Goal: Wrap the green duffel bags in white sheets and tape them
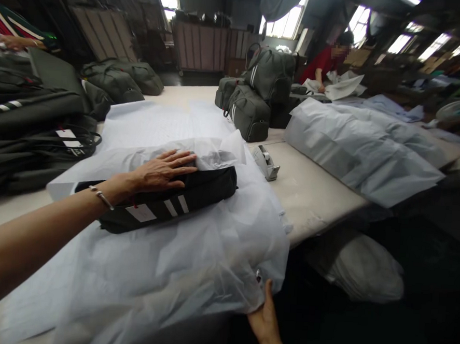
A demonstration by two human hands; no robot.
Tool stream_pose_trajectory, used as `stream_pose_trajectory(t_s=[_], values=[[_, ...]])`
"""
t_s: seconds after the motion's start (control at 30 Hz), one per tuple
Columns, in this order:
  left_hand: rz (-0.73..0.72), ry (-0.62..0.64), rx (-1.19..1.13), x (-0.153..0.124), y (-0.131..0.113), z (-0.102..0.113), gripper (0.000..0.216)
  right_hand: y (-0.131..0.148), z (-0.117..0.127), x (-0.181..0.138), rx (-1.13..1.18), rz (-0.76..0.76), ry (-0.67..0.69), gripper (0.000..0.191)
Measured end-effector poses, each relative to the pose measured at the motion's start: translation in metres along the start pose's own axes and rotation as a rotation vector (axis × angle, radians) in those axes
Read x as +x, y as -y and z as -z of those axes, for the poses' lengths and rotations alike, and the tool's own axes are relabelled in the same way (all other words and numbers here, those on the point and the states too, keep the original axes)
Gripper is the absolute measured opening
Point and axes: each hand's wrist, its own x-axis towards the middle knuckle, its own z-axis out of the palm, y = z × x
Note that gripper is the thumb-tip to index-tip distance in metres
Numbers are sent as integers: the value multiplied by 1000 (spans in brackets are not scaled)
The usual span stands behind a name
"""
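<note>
A dark green bag (209,188) with two white stripes and a white hang tag lies flattened on the table in front of me. My left hand (163,172) rests flat on its top, fingers spread, over the bag and a fold of white plastic. Spread under and around the bag is a large translucent white plastic bag (194,242), its near part hanging over the table's front edge. Down at the lower right, my right hand (264,319) grips the edge of this plastic; the thumb shows, and the other fingers are mostly hidden.
A grey tape dispenser (266,163) stands right of the plastic. Green duffel bags (253,111) are stacked behind it, and more bags (31,108) pile up at left. A plastic-wrapped bundle (356,143) lies at right. A person in red (322,63) handles plastic farther back; another person's arm shows upper left.
</note>
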Motion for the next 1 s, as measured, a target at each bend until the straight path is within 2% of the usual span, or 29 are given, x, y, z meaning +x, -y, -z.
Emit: stream_pose_trajectory(t_s=[0.13, 0.3, 0.4, 0.53, 0.6, 0.7, 0.77, 0.93, 1.0], values=[[-19, -10, 39, 0, 0, -2, 48, -12, 21, -9, 11, -12, -50, 41], [-64, -78, 41, 2, 5, -10, 57, -13, 60, -33, 13, -73, 49, 57], [-66, -111, 38, 2, 8, -15, 60, -8, 72, -30, -9, -36, -34, 50], [-60, -122, 39, 3, 9, -17, 60, -12, 79, -20, -86, 100, -203, 39], [-51, -119, 35, 4, 8, -16, 62, -16, 81, -23, -87, 96, -170, 40], [-42, -128, 13, 5, 6, -15, 63, -18, 80, -35, -51, 17, -4, 56], [-40, -134, -4, 5, 6, -15, 63, -17, 79, -43, -61, -11, 51, 64], [-37, -122, -7, 5, 9, -17, 63, -16, 83, -49, -211, 50, -104, 48], [-45, -113, -6, 5, 9, -16, 59, -15, 86, -52, -309, 84, -129, 49]])
